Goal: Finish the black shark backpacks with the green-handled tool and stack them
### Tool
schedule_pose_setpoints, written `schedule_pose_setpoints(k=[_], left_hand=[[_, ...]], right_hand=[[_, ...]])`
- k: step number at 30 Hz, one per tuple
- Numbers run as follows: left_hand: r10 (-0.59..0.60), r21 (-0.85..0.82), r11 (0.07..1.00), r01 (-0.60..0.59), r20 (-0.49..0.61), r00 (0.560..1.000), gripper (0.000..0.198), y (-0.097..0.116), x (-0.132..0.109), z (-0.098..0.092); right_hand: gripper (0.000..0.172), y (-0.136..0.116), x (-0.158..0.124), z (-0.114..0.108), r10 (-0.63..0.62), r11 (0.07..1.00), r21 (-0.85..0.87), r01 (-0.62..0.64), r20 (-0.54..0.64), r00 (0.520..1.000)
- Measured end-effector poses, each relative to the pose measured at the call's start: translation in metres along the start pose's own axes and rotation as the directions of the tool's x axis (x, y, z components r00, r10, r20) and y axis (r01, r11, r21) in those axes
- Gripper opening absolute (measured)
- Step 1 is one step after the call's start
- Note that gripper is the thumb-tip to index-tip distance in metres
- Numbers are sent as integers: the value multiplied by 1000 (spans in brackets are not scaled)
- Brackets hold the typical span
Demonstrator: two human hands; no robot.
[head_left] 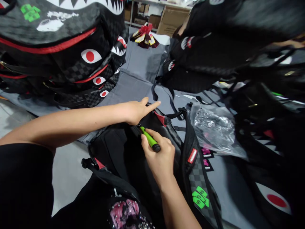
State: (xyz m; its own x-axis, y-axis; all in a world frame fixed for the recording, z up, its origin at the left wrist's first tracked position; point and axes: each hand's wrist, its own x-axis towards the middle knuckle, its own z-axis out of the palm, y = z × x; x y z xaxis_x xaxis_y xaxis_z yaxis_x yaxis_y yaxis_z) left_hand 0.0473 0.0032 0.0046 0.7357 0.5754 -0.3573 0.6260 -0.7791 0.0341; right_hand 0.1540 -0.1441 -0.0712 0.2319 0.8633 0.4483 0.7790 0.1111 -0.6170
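Observation:
A black backpack [124,149] lies back panel up in front of me, its straps loose at both sides. My left hand [137,111] is at its far edge. Two of that hand's fingers stick out past the edge, while the others seem bent onto the fabric and are partly hidden. Closed in a fist-like grip, my right hand [162,156] holds a slim green-handled tool [149,138] with a black end. The tool's dark tip points at the fabric just below my left hand, and its exact shape cannot be made out.
Stacked shark-face backpacks [78,60] rise at the left, with more dark backpacks [202,60] at the right. A clear plastic bag [214,124] and pink-printed tags [207,164] lie on the grey table cover [133,86]. Red-topped tags [145,36] and a cardboard box [172,20] are farther back.

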Motion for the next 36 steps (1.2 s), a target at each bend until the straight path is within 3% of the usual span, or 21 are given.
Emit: schedule_pose_setpoints(k=[6,24,31,36], left_hand=[[8,4,1000,-8,-6,1000,107,-1,2,1],[19,0,1000,-19,-2,1000,107,-1,5,2],[31,11,999,-31,13,999,107,-3,8,4],[21,16,1000,-21,9,1000,108,-4,10,7]], right_hand=[[16,-3,1,6,20,999,41,-18,-44,999],[18,-4,1,0,77,996,46,-79,36,996],[17,-6,8,3,72,986,142,-83,82,994],[18,-6,6,-1,58,998,32,-60,81,995]])
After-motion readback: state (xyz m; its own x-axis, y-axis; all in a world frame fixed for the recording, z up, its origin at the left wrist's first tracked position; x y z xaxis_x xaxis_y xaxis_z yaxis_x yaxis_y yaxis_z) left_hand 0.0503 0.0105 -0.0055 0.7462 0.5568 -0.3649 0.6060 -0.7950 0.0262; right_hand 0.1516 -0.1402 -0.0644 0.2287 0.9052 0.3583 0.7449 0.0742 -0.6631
